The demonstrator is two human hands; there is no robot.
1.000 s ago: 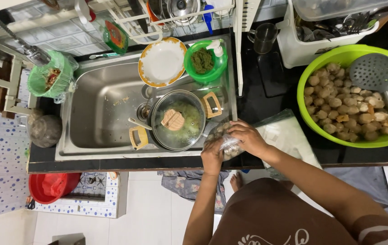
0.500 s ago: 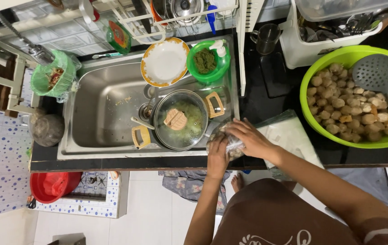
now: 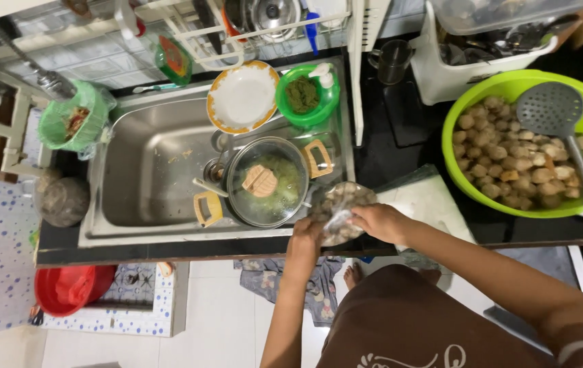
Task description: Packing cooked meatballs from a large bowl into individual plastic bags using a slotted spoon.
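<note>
Both my hands hold a clear plastic bag [image 3: 341, 204] filled with small brown balls, at the front edge of the counter beside the sink. My left hand [image 3: 305, 240] grips the bag from below. My right hand [image 3: 380, 221] pinches its twisted top. Just left of the bag, a pot with a glass lid and wooden handles [image 3: 264, 185] sits in the steel sink [image 3: 148, 177]. To the right stands a big green bowl [image 3: 468, 116] heaped with the same brown balls, with a grey slotted spoon [image 3: 556, 112] resting across it.
A white plate with a yellow rim [image 3: 242, 97] and a small green bowl [image 3: 305, 95] lean at the sink's back. A dish rack [image 3: 250, 20] stands behind. A white cutting board [image 3: 428, 201] lies under my right arm. A red basin [image 3: 70, 286] sits on the floor.
My hands and the bag have stayed at the counter edge; my fingers have shifted slightly on the bag's top. The view has drifted a little.
</note>
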